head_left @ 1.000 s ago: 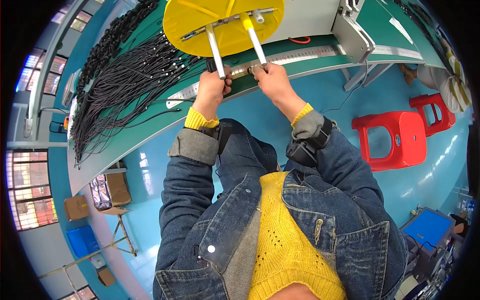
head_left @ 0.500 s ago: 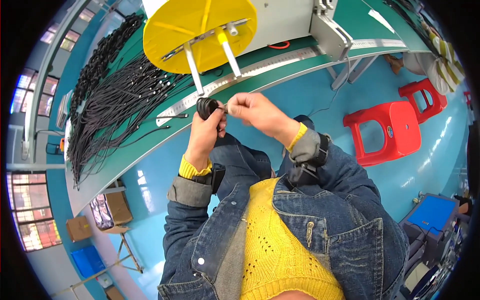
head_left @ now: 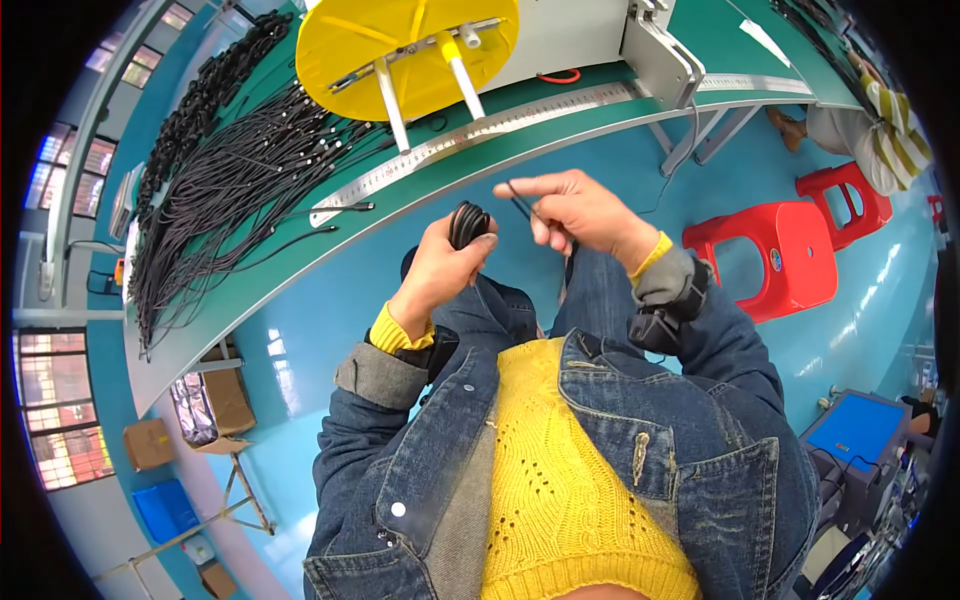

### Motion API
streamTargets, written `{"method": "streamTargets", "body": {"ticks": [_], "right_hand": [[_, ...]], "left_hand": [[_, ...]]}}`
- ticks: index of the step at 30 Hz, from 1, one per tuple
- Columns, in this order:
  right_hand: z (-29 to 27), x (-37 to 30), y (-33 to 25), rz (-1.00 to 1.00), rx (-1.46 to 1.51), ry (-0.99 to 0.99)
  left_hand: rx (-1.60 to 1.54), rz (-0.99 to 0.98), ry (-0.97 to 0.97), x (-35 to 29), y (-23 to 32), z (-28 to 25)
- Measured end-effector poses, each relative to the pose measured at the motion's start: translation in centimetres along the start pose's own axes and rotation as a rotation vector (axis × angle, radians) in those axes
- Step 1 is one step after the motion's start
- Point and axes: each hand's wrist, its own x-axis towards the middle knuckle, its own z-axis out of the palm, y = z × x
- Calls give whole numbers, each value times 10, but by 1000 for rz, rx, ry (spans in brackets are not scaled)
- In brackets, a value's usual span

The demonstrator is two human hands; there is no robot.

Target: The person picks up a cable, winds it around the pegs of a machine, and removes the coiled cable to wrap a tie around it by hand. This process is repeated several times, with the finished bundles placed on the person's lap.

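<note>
My left hand is closed round a small coil of black cable, whose loops stand up above the thumb and fingers. To the right of it, a hand's width apart, my right hand pinches a thin black strand between the thumb and fingers, with the index finger stretched toward the coil. Whether the strand is a tie or a cable end, I cannot tell. Beyond both hands is a yellow winding disc with two metal pegs jutting toward me.
Many loose black cables lie on the green-topped bench at left. A steel ruler runs along its front edge, near a grey metal bracket. Red stools stand at right; cardboard boxes sit at lower left.
My right hand has pulled away to the right from the coil, carrying the thin strand. My left hand has shifted right and slightly nearer with the cable coil.
</note>
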Motion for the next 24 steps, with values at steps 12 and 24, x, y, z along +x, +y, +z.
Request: {"method": "streamTargets", "body": {"ticks": [12,24], "right_hand": [[21,29,-7,-695,-1034,-23],[28,12,11,-239,-359,89]], "left_hand": [[227,-139,-151,3,12,5],[-671,-382,-474,-2,-14,-21]]}}
